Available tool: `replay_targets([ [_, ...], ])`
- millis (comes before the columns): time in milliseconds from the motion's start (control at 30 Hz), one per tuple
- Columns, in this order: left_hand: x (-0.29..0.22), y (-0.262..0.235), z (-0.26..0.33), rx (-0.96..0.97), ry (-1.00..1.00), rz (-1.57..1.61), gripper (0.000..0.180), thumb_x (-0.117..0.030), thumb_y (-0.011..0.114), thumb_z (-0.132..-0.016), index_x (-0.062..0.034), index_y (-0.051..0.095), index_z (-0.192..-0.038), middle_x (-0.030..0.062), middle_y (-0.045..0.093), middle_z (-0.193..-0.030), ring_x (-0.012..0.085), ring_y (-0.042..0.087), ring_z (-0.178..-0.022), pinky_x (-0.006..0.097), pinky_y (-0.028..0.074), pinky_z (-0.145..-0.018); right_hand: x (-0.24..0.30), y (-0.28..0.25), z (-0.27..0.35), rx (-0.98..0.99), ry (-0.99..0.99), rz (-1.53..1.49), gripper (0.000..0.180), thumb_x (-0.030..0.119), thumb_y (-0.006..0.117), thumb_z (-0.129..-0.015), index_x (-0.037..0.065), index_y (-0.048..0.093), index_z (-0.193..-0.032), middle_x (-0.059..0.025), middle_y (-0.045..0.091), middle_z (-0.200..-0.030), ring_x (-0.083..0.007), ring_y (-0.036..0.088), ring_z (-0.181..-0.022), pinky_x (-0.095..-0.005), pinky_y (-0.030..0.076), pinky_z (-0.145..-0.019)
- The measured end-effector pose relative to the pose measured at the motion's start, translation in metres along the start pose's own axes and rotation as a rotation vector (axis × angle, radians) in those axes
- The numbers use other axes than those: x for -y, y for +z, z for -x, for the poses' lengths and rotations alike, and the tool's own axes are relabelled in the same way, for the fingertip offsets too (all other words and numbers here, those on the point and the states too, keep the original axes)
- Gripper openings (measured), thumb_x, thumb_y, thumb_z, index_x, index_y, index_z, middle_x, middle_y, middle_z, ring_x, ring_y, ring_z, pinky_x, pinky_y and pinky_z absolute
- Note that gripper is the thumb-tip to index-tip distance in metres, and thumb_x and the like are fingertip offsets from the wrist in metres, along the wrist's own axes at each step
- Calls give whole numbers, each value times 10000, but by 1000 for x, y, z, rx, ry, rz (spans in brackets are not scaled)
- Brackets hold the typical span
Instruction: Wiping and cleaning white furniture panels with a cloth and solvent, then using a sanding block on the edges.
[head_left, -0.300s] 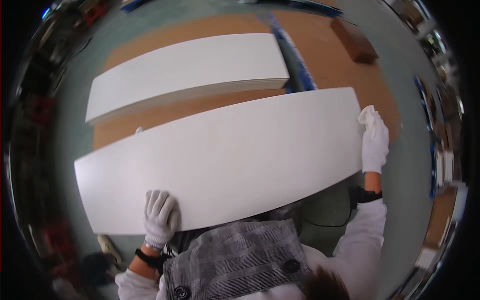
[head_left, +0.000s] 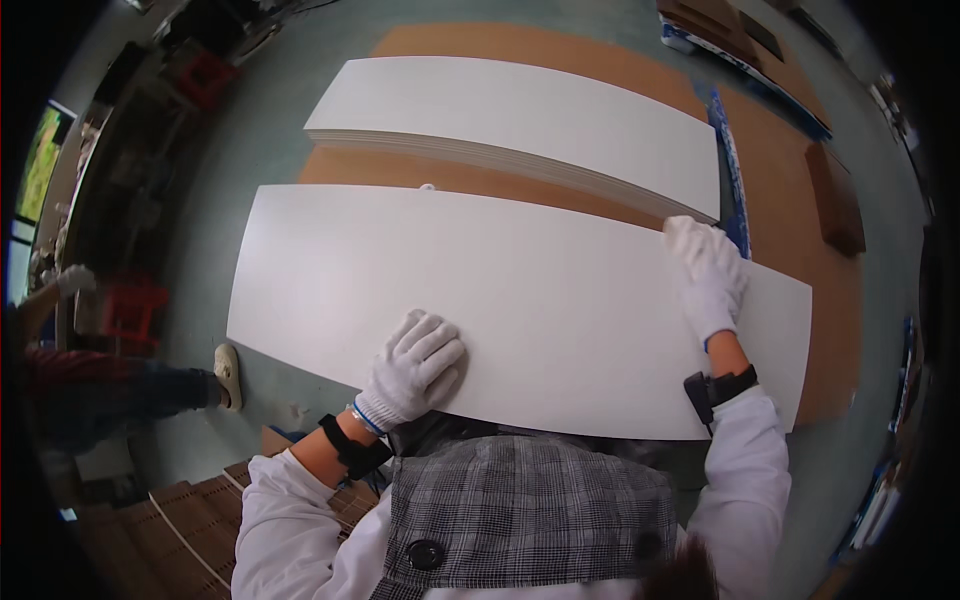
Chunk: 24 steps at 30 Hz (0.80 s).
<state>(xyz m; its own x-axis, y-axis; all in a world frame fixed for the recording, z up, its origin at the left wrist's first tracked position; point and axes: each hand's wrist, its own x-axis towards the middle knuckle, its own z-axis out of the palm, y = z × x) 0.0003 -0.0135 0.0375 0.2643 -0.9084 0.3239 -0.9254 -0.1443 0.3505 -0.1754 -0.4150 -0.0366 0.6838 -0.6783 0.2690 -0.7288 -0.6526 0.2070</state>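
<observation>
White-gloved left hand [head_left: 410, 365] lies palm down over the lower edge of the white panel [head_left: 540, 310], fingers slightly bent and not closed on anything visible; can't see whether the thumb hooks under. White-gloved right hand [head_left: 710, 275] sits at the panel's upper edge, right of centre, fingers closed on a pale wad [head_left: 685, 232], probably cloth and mostly hidden by the glove.

Panel spans mid-frame, long and bow-edged, its lower edge right by the wearer's checked garment [head_left: 530, 510]. Handling, my read: stiff, moderate weight, awkward from length. Face looks smooth, likely slippery under knit gloves; edges and corners probably chip first. Best hold for lifting: both short ends, fingers under.

Outward: stack of similar white panels [head_left: 520, 110] at upper centre, on brown sheeting [head_left: 535, 40]. Brown box [head_left: 835, 200] at right. Red stool-like item [head_left: 133, 310] and a co-worker's shoe [head_left: 228, 375] at left.

Vs the earlier frame: right hand was at the panel's right end, now inboard on the upper edge. Left hand now sits farther from the left end. Panel and stack rose rightward, now drop rightward; floor items swung too, so mostly the view turning. Co-worker's leg is now plain at left.
</observation>
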Motion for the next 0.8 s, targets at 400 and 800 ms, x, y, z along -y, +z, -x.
replay_targets([
  [400,41,-52,60,-296,-355,-32,138,-85,681,-775,-101,609,-892,76,604,-912,273,601,-800,382,494,-702,225,-143,75,2,-1445,-835,389,326,601,-732,166,627,-1085,-114,532,-1122,-291,491,-1061,-494,386,-936],
  [800,212,-99,170,-1299,-1100,-193,320,-111,531,-925,-34,501,-1234,141,596,-1133,227,580,-1064,325,454,-940,41,-88,96,110,-544,-236,405,289,492,-903,67,553,-1236,-145,413,-1421,-383,323,-1322,-574,195,-1114],
])
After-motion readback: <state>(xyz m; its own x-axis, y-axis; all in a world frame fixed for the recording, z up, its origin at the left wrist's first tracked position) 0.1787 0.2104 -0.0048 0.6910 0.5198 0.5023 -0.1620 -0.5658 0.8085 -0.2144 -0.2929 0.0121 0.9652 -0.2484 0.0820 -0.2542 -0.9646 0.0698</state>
